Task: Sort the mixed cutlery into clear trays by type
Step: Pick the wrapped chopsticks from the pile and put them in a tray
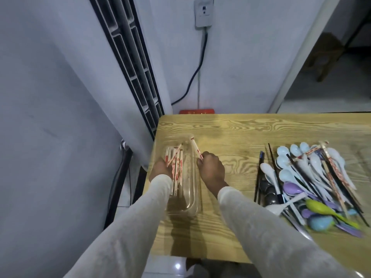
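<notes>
Wooden desk (pixel 230 133), left end: right hand (pixel 210 170) pinches a wrapped chopstick (pixel 195 148) over the rim of the clear tray (pixel 196 197). Left hand (pixel 160 170) touches the chopsticks (pixel 177 173) already inside, its grip unclear. Dropped crooked, the wrapped chopstick may bridge the rim and roll out.

Wall socket (pixel 203 12) w/ dark cable (pixel 197 67); red box (pixel 196 111) behind wooden table (pixel 230 127); AC unit (pixel 60 77) left

Left hand (pixel 160 170) reaches forward; right hand (pixel 211 170) pinches a chopstick (pixel 196 147).
</notes>
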